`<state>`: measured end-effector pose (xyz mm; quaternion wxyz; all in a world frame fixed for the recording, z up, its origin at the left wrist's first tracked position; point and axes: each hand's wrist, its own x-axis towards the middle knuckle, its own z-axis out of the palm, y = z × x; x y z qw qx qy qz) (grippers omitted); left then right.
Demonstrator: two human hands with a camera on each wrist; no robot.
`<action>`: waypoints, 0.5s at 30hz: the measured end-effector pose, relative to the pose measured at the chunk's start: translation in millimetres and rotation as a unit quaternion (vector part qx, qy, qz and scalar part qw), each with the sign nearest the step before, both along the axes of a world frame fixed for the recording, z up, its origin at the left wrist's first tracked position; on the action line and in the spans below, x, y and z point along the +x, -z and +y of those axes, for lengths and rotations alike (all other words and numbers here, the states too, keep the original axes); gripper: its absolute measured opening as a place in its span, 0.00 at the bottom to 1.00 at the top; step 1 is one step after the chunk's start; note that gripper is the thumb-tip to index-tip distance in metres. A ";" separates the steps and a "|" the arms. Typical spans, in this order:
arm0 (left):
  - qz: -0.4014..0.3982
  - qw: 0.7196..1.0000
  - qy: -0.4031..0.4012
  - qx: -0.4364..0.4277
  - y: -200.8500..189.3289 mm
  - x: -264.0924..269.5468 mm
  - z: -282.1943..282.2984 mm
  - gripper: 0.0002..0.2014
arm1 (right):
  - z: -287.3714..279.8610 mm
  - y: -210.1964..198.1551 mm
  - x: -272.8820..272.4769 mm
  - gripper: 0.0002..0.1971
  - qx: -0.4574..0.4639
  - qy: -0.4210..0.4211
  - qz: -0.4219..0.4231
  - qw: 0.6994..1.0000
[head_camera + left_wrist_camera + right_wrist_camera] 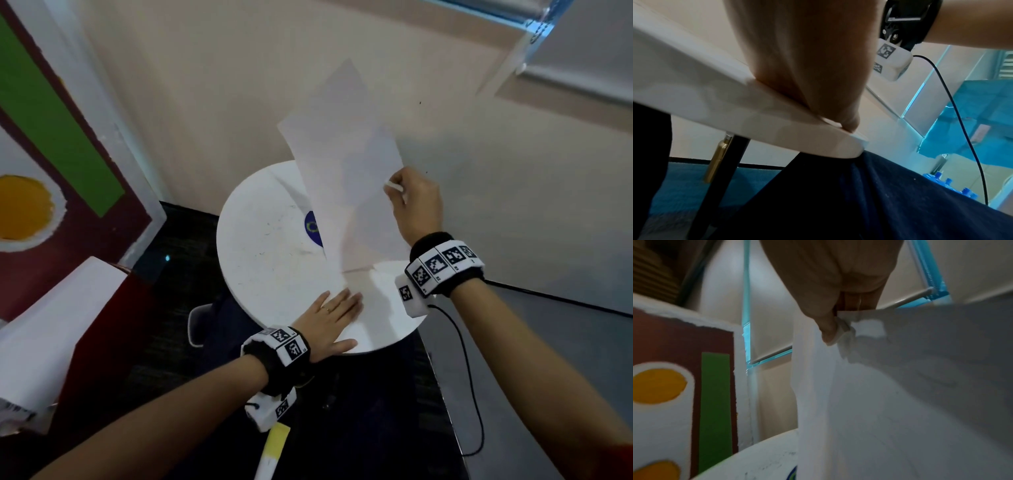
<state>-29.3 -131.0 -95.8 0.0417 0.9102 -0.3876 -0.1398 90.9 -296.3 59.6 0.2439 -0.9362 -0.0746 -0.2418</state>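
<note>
White paper sheets (346, 171) stand raised above a small round white table (260, 253). My right hand (409, 197) pinches their right edge between thumb and fingers; the wrist view shows the pinch on the crumpled edge of the paper sheets (859, 386) by my right hand (835, 327). The sheets' lower part lies on the table. My left hand (334, 313) lies flat with straight fingers on that lower paper near the table's front edge. In the left wrist view, the left hand (807, 65) presses on the table edge (735, 104).
A blue round mark (313, 228) on the table peeks out beside the paper. A painted panel (51, 137) with green stripe and orange circle stands at the left. A black cable (469, 359) hangs from my right wrist. Walls close in behind; dark carpet below.
</note>
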 end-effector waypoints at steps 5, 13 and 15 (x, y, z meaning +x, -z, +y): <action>0.023 0.999 -0.012 -0.044 -6.6 -0.8 0.4 0.38 | -26.6 2.3 0.8 0.04 0.022 0.028 0.019 0.999; -0.010 0.993 0.081 -0.086 -24.6 20.2 -42.1 0.29 | -84.2 -4.0 1.1 0.09 0.164 0.133 -0.004 0.978; 0.011 0.995 0.082 -0.064 -21.9 29.3 -63.5 0.28 | -99.4 -1.3 -1.1 0.09 0.182 0.147 -0.016 0.972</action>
